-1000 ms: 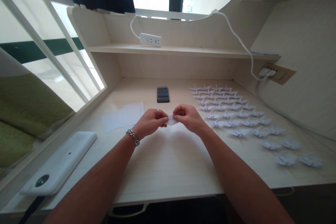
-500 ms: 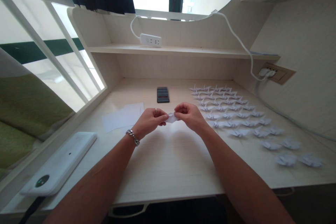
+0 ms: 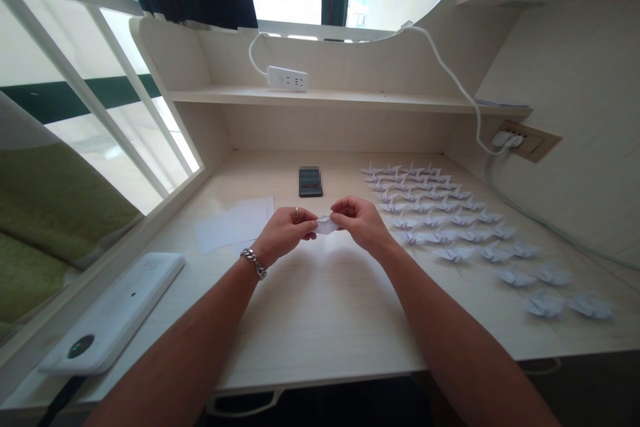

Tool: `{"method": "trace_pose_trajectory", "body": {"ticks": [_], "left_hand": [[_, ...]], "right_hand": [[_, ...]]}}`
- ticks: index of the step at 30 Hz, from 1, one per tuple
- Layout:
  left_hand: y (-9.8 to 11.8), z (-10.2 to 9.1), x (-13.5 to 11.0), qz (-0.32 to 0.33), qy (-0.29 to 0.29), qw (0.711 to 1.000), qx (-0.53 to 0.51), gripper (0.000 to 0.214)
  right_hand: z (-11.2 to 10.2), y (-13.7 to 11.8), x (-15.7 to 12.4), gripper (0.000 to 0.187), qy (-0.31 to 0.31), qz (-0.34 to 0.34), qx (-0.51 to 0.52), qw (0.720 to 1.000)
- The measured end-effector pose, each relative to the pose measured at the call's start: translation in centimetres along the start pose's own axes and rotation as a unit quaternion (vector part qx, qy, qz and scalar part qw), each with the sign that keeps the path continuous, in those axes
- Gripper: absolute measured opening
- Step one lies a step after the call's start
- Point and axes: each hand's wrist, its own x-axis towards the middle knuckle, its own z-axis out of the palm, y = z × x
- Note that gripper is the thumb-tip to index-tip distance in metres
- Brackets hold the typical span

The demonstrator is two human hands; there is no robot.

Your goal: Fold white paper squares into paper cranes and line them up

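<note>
Both my hands meet above the middle of the pale wooden desk (image 3: 320, 320). My left hand (image 3: 285, 232), with a ring and a metal bracelet at the wrist, pinches the left end of a small folded white paper piece (image 3: 326, 225). My right hand (image 3: 359, 220) pinches its right end. The paper is held a little above the desk and is mostly hidden by my fingers. Several finished white paper cranes (image 3: 450, 227) lie in rows on the desk to the right of my hands.
Loose white paper sheets (image 3: 235, 223) lie left of my hands. A dark phone (image 3: 311, 181) sits behind them. A white flat device (image 3: 115, 313) rests at the desk's left front. A power strip (image 3: 287, 78) sits on the shelf; its cable runs to a wall socket (image 3: 520, 140).
Both hands with the paper piece have lifted slightly and drawn a bit away from me. The fingers have shifted a little on the paper.
</note>
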Motion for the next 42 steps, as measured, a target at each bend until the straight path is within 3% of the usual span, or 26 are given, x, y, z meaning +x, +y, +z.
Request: {"method": "trace_pose_trajectory", "body": {"ticks": [7,10,14,18,23,30,36,42], "left_hand": [[0.0,0.1,0.0,0.014,-0.011,1.0,0.023,0.017],[-0.4,0.0,0.3,0.025,0.011,0.999,0.031,0.018],[-0.6,0.0,0.5,0.033,0.067,0.996,0.047,0.021],[-0.4,0.4,0.2,0.057,0.103,0.991,0.067,0.022],[0.0,1.2,-0.5,0.115,0.108,0.981,0.111,0.029],[0.2,1.7,-0.9,0.154,0.089,0.966,0.189,0.036],[0.0,1.8,-1.0,0.179,0.064,0.963,0.192,0.025],[-0.2,0.8,-0.5,0.156,0.178,0.953,0.19,0.028]], "right_hand": [[0.1,0.6,0.2,0.018,-0.003,-0.022,-0.005,1.0],[0.0,0.4,0.3,0.014,0.057,-0.054,-0.049,0.996],[0.1,-0.3,-0.3,0.011,0.157,-0.149,-0.171,0.961],[1.0,-0.4,-1.0,0.015,0.11,-0.199,-0.224,0.948],[1.8,0.6,-0.8,0.019,0.064,-0.145,-0.181,0.971],[1.8,1.2,-0.2,0.036,0.017,-0.035,-0.007,0.999],[1.6,0.9,-0.2,0.032,0.046,0.007,0.003,0.999],[1.5,1.0,0.0,0.025,0.045,0.015,0.009,0.999]]}}
